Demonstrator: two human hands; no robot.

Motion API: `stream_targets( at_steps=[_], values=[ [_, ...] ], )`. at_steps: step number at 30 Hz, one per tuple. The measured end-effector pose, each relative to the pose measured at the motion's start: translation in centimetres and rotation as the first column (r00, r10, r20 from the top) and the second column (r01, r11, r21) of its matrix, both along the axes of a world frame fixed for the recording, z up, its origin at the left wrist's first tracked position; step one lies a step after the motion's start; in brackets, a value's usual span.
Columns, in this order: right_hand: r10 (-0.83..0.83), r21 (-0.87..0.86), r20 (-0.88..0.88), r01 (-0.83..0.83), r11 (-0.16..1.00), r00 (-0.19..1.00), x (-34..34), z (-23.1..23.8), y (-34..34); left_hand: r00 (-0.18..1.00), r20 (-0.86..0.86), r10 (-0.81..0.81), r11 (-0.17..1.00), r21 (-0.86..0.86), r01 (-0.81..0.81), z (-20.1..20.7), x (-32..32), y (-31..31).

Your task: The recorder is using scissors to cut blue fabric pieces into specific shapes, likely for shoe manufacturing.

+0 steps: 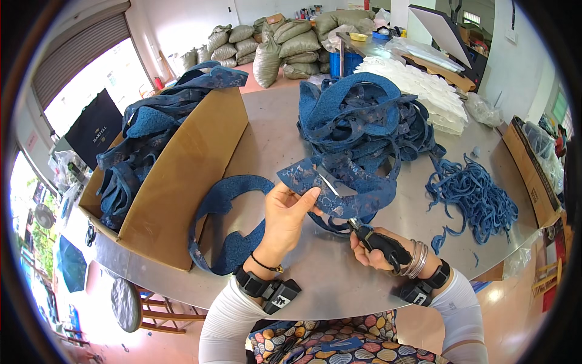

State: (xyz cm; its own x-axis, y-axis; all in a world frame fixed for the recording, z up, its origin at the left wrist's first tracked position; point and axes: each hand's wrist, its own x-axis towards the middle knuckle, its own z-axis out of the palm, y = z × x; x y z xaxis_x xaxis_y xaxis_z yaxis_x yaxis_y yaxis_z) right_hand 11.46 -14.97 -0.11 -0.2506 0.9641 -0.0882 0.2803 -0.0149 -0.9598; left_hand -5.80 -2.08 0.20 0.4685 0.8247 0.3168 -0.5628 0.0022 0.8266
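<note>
My left hand [289,209] pinches one end of a blue patterned fabric strip [364,197] between thumb and fingers, above the table. The strip curves away to the right. In my right hand [377,252] is a pair of black-handled scissors [382,244]; their metal part points at the strip's lower edge and is mostly hidden behind the fabric. A narrow white sliver [328,184] shows within the strip; I cannot tell whether it is a blade or a gap. A curved blue fabric piece [227,191] lies on the table left of my left hand.
A cardboard box [182,176] overflowing with blue strips stands at left. A large blue fabric heap [364,115] lies ahead, thin blue trimmings [476,197] at right. White stacked pieces [418,91] are at far right on the metal table [267,115]. Stuffed sacks [267,60] fill the back wall.
</note>
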Motion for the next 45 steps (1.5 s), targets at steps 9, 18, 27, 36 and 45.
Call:
stream_targets(
  at_steps=[9,18,27,36,45],
  values=[
    [-0.031,-0.182,-0.181,-0.002,0.983,0.983,0.0,0.4,-0.3,0.999,0.038,-0.019,0.999,-0.035,0.020,-0.3,0.1,-0.1],
    [-0.110,-0.262,-0.049,0.094,0.961,0.993,-0.4,1.1,0.0,0.998,0.037,-0.058,0.998,-0.034,0.059,-0.7,0.3,0.0],
    [-0.169,0.028,0.093,0.167,0.986,0.981,2.2,-0.1,0.9,0.999,0.018,-0.038,0.999,-0.034,0.039,-1.3,-0.2,1.2],
    [-0.288,0.369,0.685,0.022,0.929,0.669,7.6,0.2,1.8,0.996,0.065,0.059,0.984,-0.172,-0.047,-1.8,-0.5,2.3],
    [-0.604,0.546,0.428,0.340,0.766,0.673,9.7,-1.0,2.5,0.994,0.106,0.032,0.976,-0.217,-0.008,-1.9,-0.6,2.3]
  ],
)
